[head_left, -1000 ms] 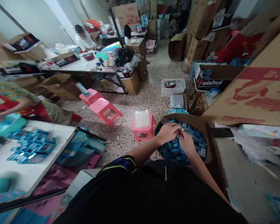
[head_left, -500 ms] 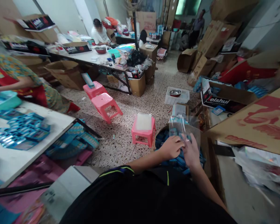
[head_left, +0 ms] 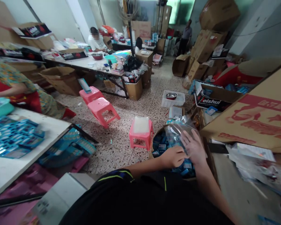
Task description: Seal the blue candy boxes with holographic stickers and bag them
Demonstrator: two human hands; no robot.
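A speckled floor (head_left: 121, 147) runs ahead of both hands through a crowded workroom stacked with cartons. Left of the left hand (head_left: 174, 157), a pink stool (head_left: 138, 138) bears a stack of pale sheets (head_left: 141, 125); farther left, a white worktop (head_left: 53, 125) carries a spread of blue boxes (head_left: 18, 137), with a person in a red apron (head_left: 30, 100) behind it. Right of the right hand (head_left: 194, 147), a grey worktop (head_left: 239, 187) holds a dark flat object (head_left: 217, 148) and loose plastic (head_left: 245, 161). Beneath the hands, an open carton (head_left: 150, 152) is full of blue packets (head_left: 162, 145).

The clear plastic bag (head_left: 174, 132) lies just ahead of the hands, over that carton, its free end pointing forward; its long axis cannot be told through blur and creases. The left hand is curled, pinching the bag's near edge; the right hand has fingers spread against the film
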